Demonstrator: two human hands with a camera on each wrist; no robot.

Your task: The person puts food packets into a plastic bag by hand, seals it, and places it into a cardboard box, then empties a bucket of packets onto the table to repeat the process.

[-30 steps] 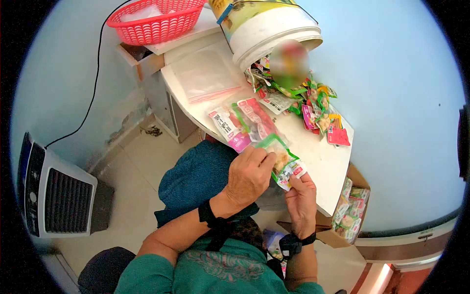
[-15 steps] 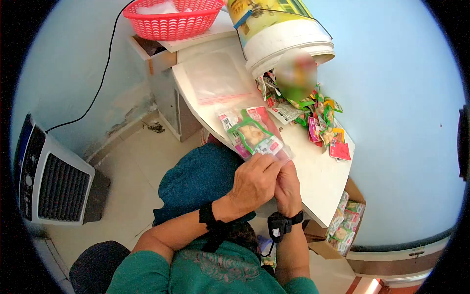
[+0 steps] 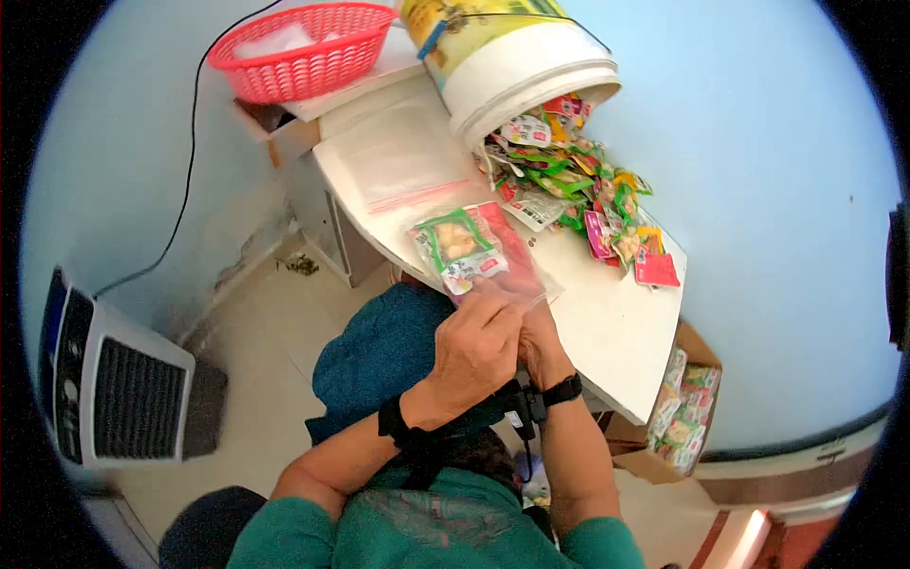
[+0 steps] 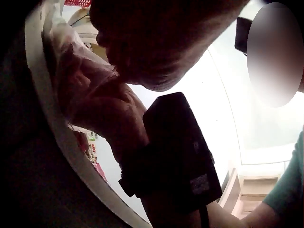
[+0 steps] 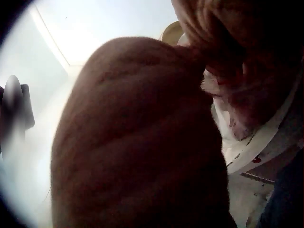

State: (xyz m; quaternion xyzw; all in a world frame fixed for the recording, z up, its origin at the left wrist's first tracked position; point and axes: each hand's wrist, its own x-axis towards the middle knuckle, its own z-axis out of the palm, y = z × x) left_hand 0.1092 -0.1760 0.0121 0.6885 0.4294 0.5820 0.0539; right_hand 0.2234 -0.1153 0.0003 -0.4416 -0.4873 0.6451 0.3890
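Note:
A clear plastic bag with red and pink packets inside lies at the table's near edge. Over its left part is a green-edged snack packet with pale pieces showing through its window. My left hand pinches the bag's near end, one finger reaching to the packet's white lower edge. Close beside it, my right hand grips the same end of the bag, its fingers partly hidden behind the left hand. In the left wrist view the bag film is drawn up toward both hands; the right wrist view is mostly dark hand.
A tipped white bucket spills many small snack packets onto the table. Flat clear bags lie at the back left, near a red basket. An open carton of filled bags stands right of the table.
The green-edged packet was held between both hands and now lies over the bag, farther from me. Both hands moved to the bag's near end.

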